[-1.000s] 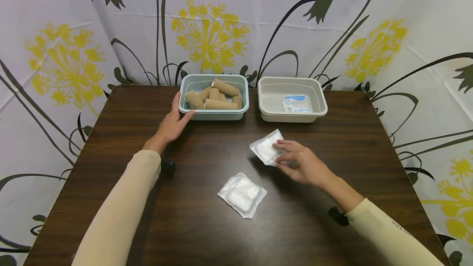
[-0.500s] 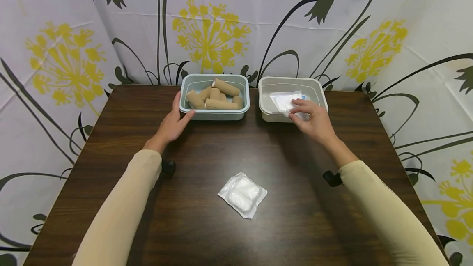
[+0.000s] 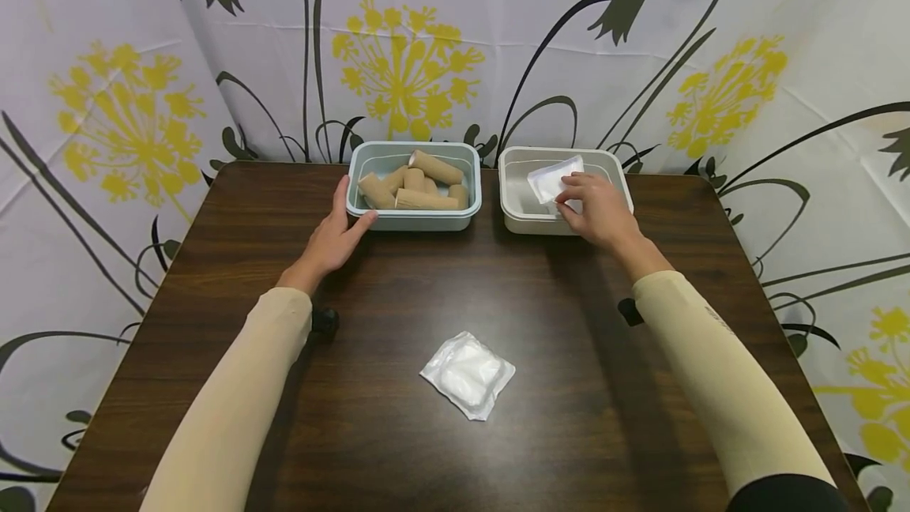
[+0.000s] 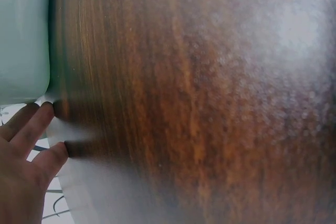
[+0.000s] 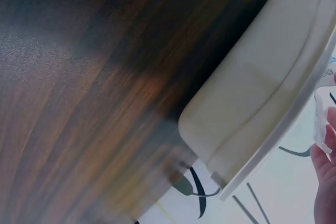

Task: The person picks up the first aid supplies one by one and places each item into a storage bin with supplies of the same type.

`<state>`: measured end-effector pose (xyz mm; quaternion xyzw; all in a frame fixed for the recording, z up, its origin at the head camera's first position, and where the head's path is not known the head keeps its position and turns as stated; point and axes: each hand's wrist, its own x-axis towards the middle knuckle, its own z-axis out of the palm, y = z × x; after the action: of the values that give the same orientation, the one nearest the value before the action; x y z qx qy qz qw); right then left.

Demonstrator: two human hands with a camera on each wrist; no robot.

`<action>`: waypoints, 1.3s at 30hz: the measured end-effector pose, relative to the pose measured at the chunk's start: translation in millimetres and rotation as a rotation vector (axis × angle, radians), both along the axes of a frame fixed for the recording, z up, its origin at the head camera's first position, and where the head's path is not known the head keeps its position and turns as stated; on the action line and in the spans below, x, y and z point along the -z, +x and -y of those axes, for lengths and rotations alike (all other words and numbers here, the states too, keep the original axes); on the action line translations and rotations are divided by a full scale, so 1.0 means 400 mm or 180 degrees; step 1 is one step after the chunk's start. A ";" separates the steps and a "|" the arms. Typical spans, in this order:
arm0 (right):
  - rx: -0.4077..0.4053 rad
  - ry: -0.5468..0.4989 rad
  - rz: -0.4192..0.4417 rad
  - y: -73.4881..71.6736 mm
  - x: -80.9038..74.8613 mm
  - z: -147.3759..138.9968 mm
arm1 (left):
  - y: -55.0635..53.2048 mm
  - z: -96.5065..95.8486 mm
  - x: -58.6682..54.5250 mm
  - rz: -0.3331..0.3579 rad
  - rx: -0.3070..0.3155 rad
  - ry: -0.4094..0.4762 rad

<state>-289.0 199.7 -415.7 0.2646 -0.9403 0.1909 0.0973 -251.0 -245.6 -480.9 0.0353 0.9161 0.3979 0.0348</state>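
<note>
In the head view my right hand (image 3: 600, 212) pinches a white gauze pad packet (image 3: 550, 180) by its near edge, tilted over the beige bin (image 3: 529, 223). At the right wrist view's edge the packet (image 5: 320, 119) shows partly between thumb and fingers. My left hand (image 3: 329, 243) rests at the near left corner of the light blue bin (image 3: 412, 221), thumb at the front and straight fingers along the side. In the left wrist view the fingers (image 4: 32, 129) lie beside that bin's wall. A second gauze pad packet (image 3: 469, 374) lies flat on the table.
Several tan cardboard-coloured rolls (image 3: 426, 200) lie in the light blue bin. Both bins stand side by side at the back edge of the dark wooden table (image 3: 398, 291). A flower-patterned curtain (image 3: 270, 46) hangs right behind them.
My right hand has carried the gauze pad packet from above the table up and away to the beige bin, and the packet's tilt has changed. It now covers the blue-printed packet there. The left hand stays put.
</note>
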 end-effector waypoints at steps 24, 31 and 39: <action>-0.0022 0.0328 0.0235 -0.011 0.013 0.017 | -0.001 -0.001 -0.002 0.0052 0.0011 -0.0006; -0.0103 0.0138 0.0062 0.027 0.011 0.011 | -0.002 -0.003 -0.002 0.0034 0.0014 0.0000; -0.0300 0.0011 -0.0183 0.121 0.014 0.048 | -0.001 0.001 -0.002 0.0018 0.0007 0.0005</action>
<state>-240.7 180.5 -421.4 0.3142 -0.9239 0.1860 0.1148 -251.2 -245.8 -480.2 0.0352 0.9157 0.3986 0.0378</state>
